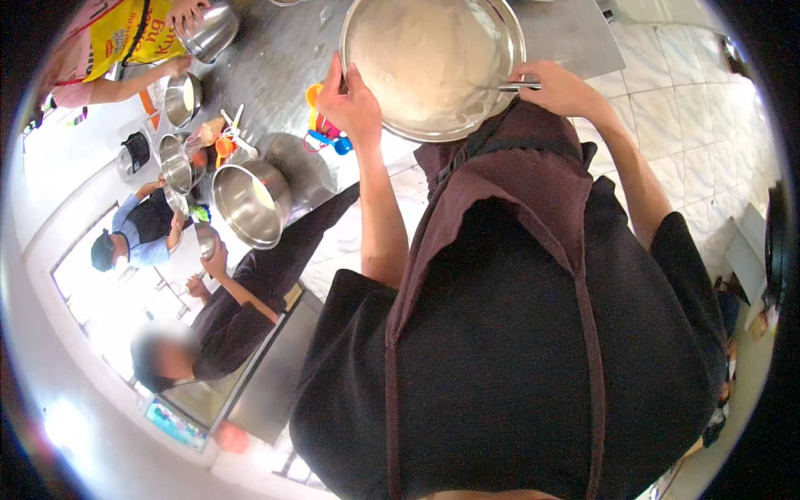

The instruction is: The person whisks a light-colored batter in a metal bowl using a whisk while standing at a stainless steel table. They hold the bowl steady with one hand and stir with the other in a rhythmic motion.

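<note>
A wide stainless steel mixing bowl [431, 135] is in front of me at the edge of the metal worktable. Pale, floury mixture [428, 56] covers its inside. My left hand [355, 103] grips the bowl's left side, thumb at the rim. On the right, my right hand [559, 89] holds the metal handle of a utensil [520, 87] that crosses the rim; its working end is buried in the mixture, so I cannot tell its kind. Beside my left wrist lie a blue measuring spoon [340, 145] and an orange measuring cup [313, 95].
A large steel bowl [252, 203] stands left on the worktable [275, 81], near white measuring spoons [234, 128] and smaller bowls [178, 164]. Several people work along the table; one co-worker's hand [215, 256] holds a small metal container. Tiled floor [700, 125] extends right.
</note>
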Motion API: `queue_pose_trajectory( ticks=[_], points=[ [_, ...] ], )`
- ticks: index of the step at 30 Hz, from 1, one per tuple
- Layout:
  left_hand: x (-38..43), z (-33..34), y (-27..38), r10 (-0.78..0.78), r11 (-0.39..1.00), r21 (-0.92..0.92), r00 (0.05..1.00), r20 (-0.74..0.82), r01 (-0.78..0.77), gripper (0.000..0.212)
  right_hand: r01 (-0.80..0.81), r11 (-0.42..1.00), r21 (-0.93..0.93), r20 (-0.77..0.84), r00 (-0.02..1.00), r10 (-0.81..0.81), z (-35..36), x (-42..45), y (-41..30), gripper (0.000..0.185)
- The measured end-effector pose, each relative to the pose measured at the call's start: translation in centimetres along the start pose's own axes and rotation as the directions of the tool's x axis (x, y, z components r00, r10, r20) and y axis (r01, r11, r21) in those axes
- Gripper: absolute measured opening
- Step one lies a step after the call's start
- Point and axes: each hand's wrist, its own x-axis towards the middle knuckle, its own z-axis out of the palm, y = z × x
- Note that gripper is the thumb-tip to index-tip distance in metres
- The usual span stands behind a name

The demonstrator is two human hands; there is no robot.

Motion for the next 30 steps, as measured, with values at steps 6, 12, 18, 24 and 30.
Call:
queue_pose_trajectory(
  ticks=[6, 12, 18, 24, 30],
  points=[
    [-0.1, -0.1, 0.4, 0.010, 0.998, -0.057, 0.999, 0.035, -0.008, 0.034, -0.089, 0.988, 0.127, -0.061, 0.993, 0.097, -0.2, -0.3, 1.1, 0.034],
    [0.1, -0.1, -0.8, -0.040, 0.999, -0.018, 0.999, -0.004, 0.040, 0.035, -0.059, 0.988, 0.141, -0.025, 0.998, 0.063, 0.2, 0.5, -0.9, 0.032],
    [-0.2, 0.1, -0.2, 0.001, 0.999, 0.033, 1.000, 0.015, -0.002, 0.033, 0.009, 0.986, 0.169, 0.024, 1.000, -0.013, 0.8, 0.6, 0.6, 0.035],
    [0.1, 0.2, 0.3, 0.012, 0.999, -0.032, 1.000, 0.007, -0.012, 0.033, 0.083, 0.995, 0.059, -0.112, 0.991, -0.076, 1.2, 0.3, 2.6, 0.036],
    [-0.2, 0.1, -0.5, -0.011, 0.999, -0.047, 1.000, -0.016, 0.010, 0.033, -0.012, 0.969, 0.248, -0.242, 0.967, 0.074, 1.5, 0.7, 2.0, 0.031]
  ],
)
